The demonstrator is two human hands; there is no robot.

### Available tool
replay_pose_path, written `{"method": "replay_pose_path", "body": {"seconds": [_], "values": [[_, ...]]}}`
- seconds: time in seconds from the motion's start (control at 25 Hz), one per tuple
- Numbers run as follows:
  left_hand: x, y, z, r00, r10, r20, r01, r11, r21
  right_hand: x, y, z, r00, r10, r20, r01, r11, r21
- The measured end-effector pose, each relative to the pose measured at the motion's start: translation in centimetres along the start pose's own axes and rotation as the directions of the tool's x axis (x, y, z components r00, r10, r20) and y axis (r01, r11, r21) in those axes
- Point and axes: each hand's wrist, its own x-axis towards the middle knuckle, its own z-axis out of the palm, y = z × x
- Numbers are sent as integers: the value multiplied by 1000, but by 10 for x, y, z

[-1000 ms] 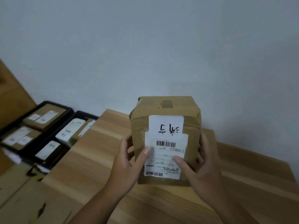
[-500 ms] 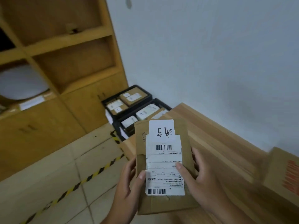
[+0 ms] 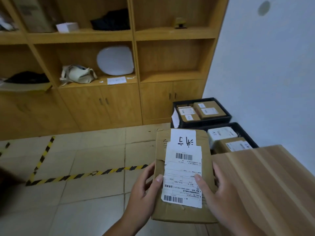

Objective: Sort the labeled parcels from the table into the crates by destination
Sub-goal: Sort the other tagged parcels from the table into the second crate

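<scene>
A brown cardboard parcel with a white shipping label and a handwritten slip is held flat in front of me, over the floor beside the table. My left hand grips its left edge, thumb on the label. My right hand grips the right edge, thumb on the label too. Two black crates stand on the floor by the wall: the far crate holds two brown labelled parcels, the near crate holds a white parcel and a brown one.
The wooden table fills the lower right, its corner just in front of the near crate. A tall wooden shelf and cabinet unit lines the back. Yellow-black tape runs across the tiled floor.
My view has swung left, away from the table toward the floor and shelves. The parcel has come off the table with both hands and now lies flatter; the crates are closer ahead.
</scene>
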Motion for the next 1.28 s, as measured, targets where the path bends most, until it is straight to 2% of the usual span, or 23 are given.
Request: {"method": "replay_pose_path", "body": {"seconds": [0.36, 0.52, 0.84, 1.04, 1.28], "values": [[79, -11, -57, 994, -32, -104, 31, 999, -10, 106, -15, 61, 991, 21, 134, -14, 999, -53], [142, -16, -68, 991, -65, -117, 70, 997, 35, 177, -13, 72, 983, 41, 180, -24, 995, -95], [273, 3, -70, 978, -95, -184, 113, 990, 87, 323, -26, 75, 968, 66, 242, -58, 998, -38], [349, 4, -89, 985, -69, -159, 83, 993, 82, 397, -36, 90, 966, 65, 251, -55, 997, -48], [463, -6, -128, 998, -51, -48, 53, 998, 45, 486, -46, 126, 985, 86, 152, -70, 992, -105]]}}
